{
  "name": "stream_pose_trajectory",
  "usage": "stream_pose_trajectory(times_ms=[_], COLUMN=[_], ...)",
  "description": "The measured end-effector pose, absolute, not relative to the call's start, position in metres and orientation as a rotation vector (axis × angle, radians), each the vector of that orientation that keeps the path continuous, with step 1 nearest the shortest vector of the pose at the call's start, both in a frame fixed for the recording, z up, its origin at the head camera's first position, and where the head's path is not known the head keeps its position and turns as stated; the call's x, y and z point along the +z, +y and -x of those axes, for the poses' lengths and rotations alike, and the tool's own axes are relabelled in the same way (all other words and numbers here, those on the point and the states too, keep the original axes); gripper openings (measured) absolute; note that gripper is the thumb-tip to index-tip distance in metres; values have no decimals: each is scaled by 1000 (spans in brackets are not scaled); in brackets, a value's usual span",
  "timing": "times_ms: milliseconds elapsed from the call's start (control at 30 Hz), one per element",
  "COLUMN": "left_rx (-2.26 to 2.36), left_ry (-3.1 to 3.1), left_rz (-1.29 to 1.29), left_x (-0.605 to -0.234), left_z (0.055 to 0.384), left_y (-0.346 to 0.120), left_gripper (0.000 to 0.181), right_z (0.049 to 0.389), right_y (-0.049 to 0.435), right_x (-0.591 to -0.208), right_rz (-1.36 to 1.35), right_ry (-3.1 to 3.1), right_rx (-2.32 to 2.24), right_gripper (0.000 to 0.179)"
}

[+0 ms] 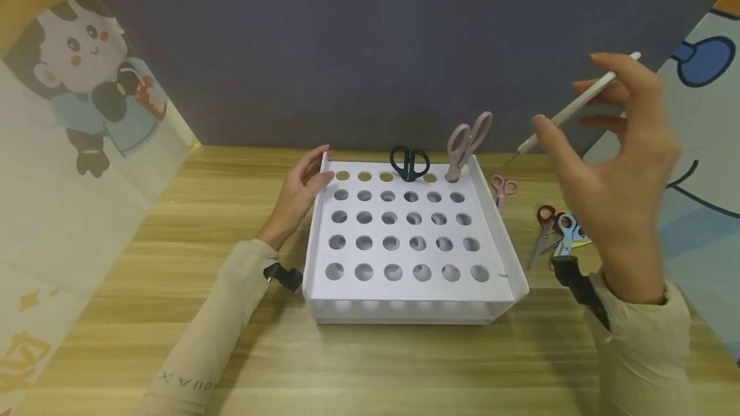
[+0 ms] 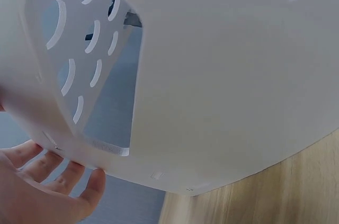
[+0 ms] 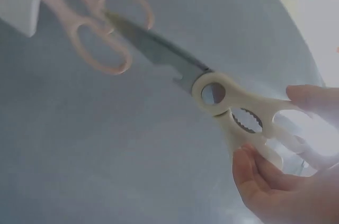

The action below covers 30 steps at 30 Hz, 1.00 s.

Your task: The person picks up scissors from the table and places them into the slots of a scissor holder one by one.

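Observation:
A white rack (image 1: 410,291) with rows of round holes stands on the table. My left hand (image 1: 296,201) grips its left side panel near the back corner; the left wrist view shows the fingers (image 2: 66,176) along the panel's edge. Raised to the right of the rack, my right hand (image 1: 624,165) holds kitchen scissors with off-white handles (image 3: 233,94), closed blades pointing toward the rack's back right. Black-handled scissors (image 1: 407,171) stand in a back-row hole. Dusty-pink scissors (image 1: 455,162) stand in the row's rightmost hole, handles up.
Small pink scissors (image 1: 500,192) lie beside the rack's right panel. Farther right are red-handled scissors (image 1: 546,218) and light-blue scissors (image 1: 566,234), overlapping others. A grey panel (image 1: 347,50) rises behind the table, with cartoon-printed walls on both sides.

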State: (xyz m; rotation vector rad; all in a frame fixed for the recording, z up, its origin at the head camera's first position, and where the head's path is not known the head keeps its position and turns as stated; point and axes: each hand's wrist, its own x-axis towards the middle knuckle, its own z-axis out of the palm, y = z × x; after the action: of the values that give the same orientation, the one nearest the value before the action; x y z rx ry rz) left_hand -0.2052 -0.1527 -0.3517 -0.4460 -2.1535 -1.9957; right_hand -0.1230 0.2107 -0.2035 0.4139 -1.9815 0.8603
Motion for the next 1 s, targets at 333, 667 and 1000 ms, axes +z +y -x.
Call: stream_pose_trajectory(times_ms=[333,667,1000], left_rx=[-2024,-2027,-2026], left_ry=[-2131,-2130,-2138], left_rz=[447,432,426], left_x=[-355,-354,-350], left_z=[208,206,205], left_y=[-155,-155,-152], left_gripper=[53,53,52], right_z=[123,136,154], right_y=[177,151,128], right_x=[-187,-182,-184], right_rz=[-573,-770,-902], right_ry=[-1969,-1998,-2009], right_rx=[865,738,755], right_gripper=[59,60,51])
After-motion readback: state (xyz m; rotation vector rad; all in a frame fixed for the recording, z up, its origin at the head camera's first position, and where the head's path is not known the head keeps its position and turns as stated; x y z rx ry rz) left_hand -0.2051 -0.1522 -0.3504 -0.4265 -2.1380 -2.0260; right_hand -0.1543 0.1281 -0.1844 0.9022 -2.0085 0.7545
